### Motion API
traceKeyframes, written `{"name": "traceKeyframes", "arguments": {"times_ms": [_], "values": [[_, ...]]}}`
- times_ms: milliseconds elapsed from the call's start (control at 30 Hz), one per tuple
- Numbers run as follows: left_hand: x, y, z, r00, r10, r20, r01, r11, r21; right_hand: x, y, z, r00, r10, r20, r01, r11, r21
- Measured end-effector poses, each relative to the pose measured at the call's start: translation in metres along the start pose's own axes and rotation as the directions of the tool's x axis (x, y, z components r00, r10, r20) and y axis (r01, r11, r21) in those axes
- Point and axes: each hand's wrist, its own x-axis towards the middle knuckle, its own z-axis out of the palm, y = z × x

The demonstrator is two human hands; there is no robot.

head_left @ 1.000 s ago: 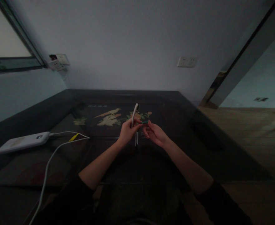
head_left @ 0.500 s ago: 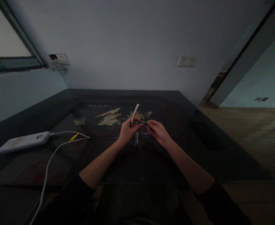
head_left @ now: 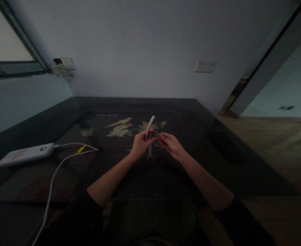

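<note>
Glossy dark lacquered table (head_left: 191, 112) (inlaid); smooth white plastic power bank (head_left: 24, 154).

right hand (head_left: 171, 146): moved in | now meets left hand (head_left: 140, 145) | green piece (head_left: 156, 135): gap closed

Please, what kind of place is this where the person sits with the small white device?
Probably a room in a home. A dark lacquered table with an inlaid bird-and-flower picture stands against a plain wall with wall sockets. A white power bank with its cable lies on it.
</note>
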Motion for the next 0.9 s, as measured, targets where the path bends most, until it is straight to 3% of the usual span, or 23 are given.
{"name": "traceKeyframes", "arguments": {"times_ms": [267, 433, 900], "values": [[0.0004, 0.0006, 0.0017, 1.000, 0.004, -0.003, -0.004, 1.000, 0.019, 0.0016, 0.0041, -0.0040, 0.998, 0.060, 0.021, -0.060, 0.998, -0.008], [0.0009, 0.0009, -0.0005, 1.000, 0.008, 0.003, -0.009, 0.993, 0.114, 0.0017, 0.0008, -0.0067, 0.995, 0.100, 0.003, -0.100, 0.994, -0.038], [0.0011, -0.0073, -0.0040, 0.993, 0.091, 0.071, -0.106, 0.960, 0.258, -0.0025, -0.0051, -0.0042, 0.996, 0.029, 0.079, -0.017, 0.989, -0.145]]}}
